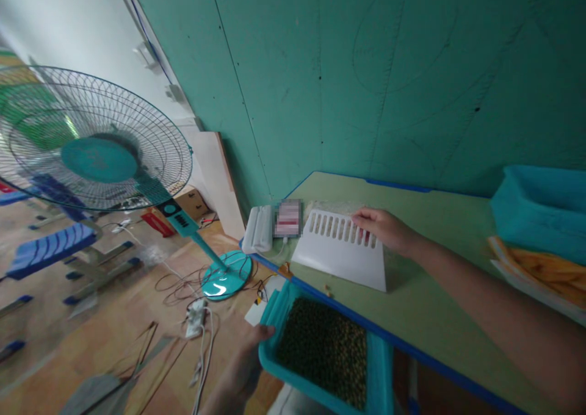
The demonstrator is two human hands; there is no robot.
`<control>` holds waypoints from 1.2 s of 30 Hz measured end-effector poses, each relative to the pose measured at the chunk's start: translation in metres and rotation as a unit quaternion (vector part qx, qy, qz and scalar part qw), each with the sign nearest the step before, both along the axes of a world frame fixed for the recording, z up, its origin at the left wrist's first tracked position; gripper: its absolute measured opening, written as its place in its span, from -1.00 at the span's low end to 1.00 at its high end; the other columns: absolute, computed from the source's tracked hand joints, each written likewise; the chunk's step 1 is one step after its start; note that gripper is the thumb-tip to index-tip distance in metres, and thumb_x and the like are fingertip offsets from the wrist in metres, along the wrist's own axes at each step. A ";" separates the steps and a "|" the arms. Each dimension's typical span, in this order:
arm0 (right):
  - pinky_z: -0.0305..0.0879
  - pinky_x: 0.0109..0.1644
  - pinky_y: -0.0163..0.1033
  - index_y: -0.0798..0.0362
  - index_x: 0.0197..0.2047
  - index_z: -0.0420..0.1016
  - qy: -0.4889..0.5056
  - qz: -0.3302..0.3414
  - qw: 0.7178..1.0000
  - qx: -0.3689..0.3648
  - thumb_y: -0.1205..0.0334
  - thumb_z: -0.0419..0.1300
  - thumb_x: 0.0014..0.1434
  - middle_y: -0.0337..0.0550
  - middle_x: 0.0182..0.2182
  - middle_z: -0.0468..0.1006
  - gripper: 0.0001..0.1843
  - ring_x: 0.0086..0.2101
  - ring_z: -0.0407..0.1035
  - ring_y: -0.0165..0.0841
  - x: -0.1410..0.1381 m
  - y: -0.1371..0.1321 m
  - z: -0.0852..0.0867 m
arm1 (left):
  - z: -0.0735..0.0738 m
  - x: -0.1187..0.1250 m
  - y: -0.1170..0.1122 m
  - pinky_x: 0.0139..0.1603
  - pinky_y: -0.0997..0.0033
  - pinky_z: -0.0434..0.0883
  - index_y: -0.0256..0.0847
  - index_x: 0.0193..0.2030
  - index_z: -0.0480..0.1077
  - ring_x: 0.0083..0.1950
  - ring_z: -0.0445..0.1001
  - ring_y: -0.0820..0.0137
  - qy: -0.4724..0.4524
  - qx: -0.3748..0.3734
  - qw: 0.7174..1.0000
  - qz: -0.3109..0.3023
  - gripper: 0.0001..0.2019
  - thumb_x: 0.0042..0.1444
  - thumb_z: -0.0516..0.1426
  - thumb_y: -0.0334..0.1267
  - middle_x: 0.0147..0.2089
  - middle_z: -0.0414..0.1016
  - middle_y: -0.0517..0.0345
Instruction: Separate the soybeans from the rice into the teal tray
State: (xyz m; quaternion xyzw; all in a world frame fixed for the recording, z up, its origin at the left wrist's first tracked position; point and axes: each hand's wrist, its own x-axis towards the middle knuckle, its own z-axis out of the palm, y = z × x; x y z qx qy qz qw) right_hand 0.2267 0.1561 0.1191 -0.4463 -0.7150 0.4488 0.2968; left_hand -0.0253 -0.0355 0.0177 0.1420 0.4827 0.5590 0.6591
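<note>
Right hand [378, 223]: fingers drawn narrow, tips at one o'clock on the white slotted board [339, 265]; whether anything is pinched between them cannot be told. Something small and red [361, 234] shows at the slots beneath these fingers. Left hand [249, 354]: closed on the rim at nine o'clock of the turquoise tub [297, 381], which holds small dark and tan grains [320, 342], kind not determined. Taking the board as clock centre, the tub is at six o'clock, beside the table [439, 329], with a few crumbs [328, 291] between. In this inspector's judgement, good practice is a light touch at the slots, so the board does not slide, and a level tub, since its load would likely spill if tipped; a firm left grip matters, as no support beneath the tub can be confirmed. Further out: a white case [257, 229] and a small flat device [288, 218], face unreadable, at ten o'clock; a blue bin [544, 213] at three; a fan [98, 158] at ten, well apart.
</note>
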 end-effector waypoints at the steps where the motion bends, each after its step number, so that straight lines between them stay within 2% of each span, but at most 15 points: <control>1: 0.09 -0.49 -0.28 0.04 -0.44 0.30 0.001 -0.006 1.000 0.002 0.06 0.03 0.05 -0.31 -0.64 0.29 -0.77 -0.60 0.22 -0.42 0.001 0.001 0.000 | 0.000 0.000 0.000 0.09 0.21 0.26 -0.24 0.10 0.33 0.14 0.33 0.07 0.001 0.001 1.000 -0.011 -0.42 -0.16 0.21 -0.29 -0.04 0.57 0.07; 4: 0.08 -0.49 -0.29 0.04 -0.45 0.29 0.003 -0.013 1.000 0.008 0.05 0.02 0.06 -0.32 -0.65 0.28 -0.76 -0.60 0.20 -0.43 0.002 0.002 -0.002 | 0.001 0.001 0.000 0.06 0.16 0.30 -0.23 -0.07 0.48 0.08 0.39 0.03 0.012 0.007 0.999 -0.043 -0.59 -0.14 0.19 -0.25 -0.08 0.58 0.06; 7: 0.09 -0.49 -0.29 0.04 -0.46 0.29 0.005 -0.012 1.000 0.009 0.07 0.01 0.07 -0.31 -0.65 0.29 -0.77 -0.61 0.20 -0.43 0.002 0.002 -0.003 | 0.000 0.001 0.000 -0.02 0.13 0.35 -0.24 -0.17 0.53 0.04 0.42 0.01 0.025 0.010 0.998 -0.052 -0.68 -0.11 0.16 -0.26 -0.13 0.61 0.02; 11: 0.09 -0.50 -0.30 0.05 -0.46 0.29 0.001 -0.009 1.000 0.004 0.11 0.01 0.08 -0.31 -0.65 0.28 -0.80 -0.62 0.21 -0.44 0.000 0.001 -0.003 | -0.001 0.002 -0.001 -0.02 0.14 0.36 -0.22 -0.09 0.49 0.04 0.42 0.02 0.012 0.012 0.999 -0.035 -0.62 -0.14 0.20 -0.28 -0.11 0.60 0.03; 16: 0.08 -0.52 -0.31 0.05 -0.49 0.27 0.000 0.000 1.000 -0.002 0.12 0.01 0.10 -0.32 -0.65 0.28 -0.78 -0.62 0.20 -0.46 -0.004 -0.003 -0.005 | -0.001 0.003 -0.001 0.05 0.14 0.32 -0.29 0.01 0.41 0.09 0.38 0.03 0.020 0.002 0.999 -0.029 -0.53 -0.12 0.19 -0.28 -0.12 0.61 -0.02; 23: 0.06 -0.53 -0.32 0.06 -0.49 0.26 0.002 0.014 1.000 -0.017 0.17 0.00 0.11 -0.33 -0.65 0.28 -0.80 -0.63 0.20 -0.48 -0.008 -0.007 -0.005 | -0.001 0.005 0.002 0.11 0.18 0.27 -0.22 0.02 0.41 0.09 0.39 0.10 0.019 0.071 0.997 -0.038 -0.57 -0.07 0.11 -0.38 -0.05 0.58 0.08; 25: 0.07 -0.53 -0.33 0.06 -0.49 0.26 0.005 0.018 1.000 -0.021 0.18 0.00 0.11 -0.33 -0.65 0.28 -0.81 -0.63 0.19 -0.49 -0.009 -0.008 -0.004 | -0.002 0.004 0.002 0.11 0.20 0.26 -0.20 0.02 0.41 0.09 0.39 0.12 0.022 0.071 0.997 -0.031 -0.56 -0.08 0.12 -0.39 -0.03 0.57 0.10; 30: 0.08 -0.53 -0.33 0.05 -0.51 0.25 0.013 0.024 0.999 -0.032 0.20 0.01 0.11 -0.33 -0.65 0.27 -0.81 -0.63 0.20 -0.48 -0.009 -0.008 -0.004 | 0.000 0.003 0.001 0.08 0.15 0.30 -0.19 -0.08 0.47 0.06 0.41 0.09 0.022 0.039 0.998 -0.047 -0.62 -0.11 0.15 -0.32 -0.18 0.63 0.09; 33: 0.08 -0.53 -0.33 0.05 -0.50 0.26 0.017 0.030 0.999 -0.035 0.20 0.01 0.11 -0.33 -0.65 0.27 -0.81 -0.63 0.20 -0.48 -0.009 -0.008 -0.005 | 0.002 0.004 -0.001 0.02 0.13 0.35 -0.25 -0.17 0.52 0.03 0.44 0.05 0.032 0.021 0.997 -0.060 -0.70 -0.08 0.14 -0.29 -0.25 0.64 0.02; 36: 0.08 -0.53 -0.33 0.05 -0.49 0.27 0.020 0.034 0.998 -0.038 0.19 0.01 0.11 -0.34 -0.65 0.27 -0.81 -0.64 0.20 -0.48 -0.010 -0.008 -0.007 | 0.001 0.005 -0.001 -0.03 0.19 0.38 -0.26 -0.13 0.50 0.00 0.46 0.09 0.049 0.019 0.998 -0.046 -0.67 -0.08 0.13 -0.31 -0.28 0.65 0.05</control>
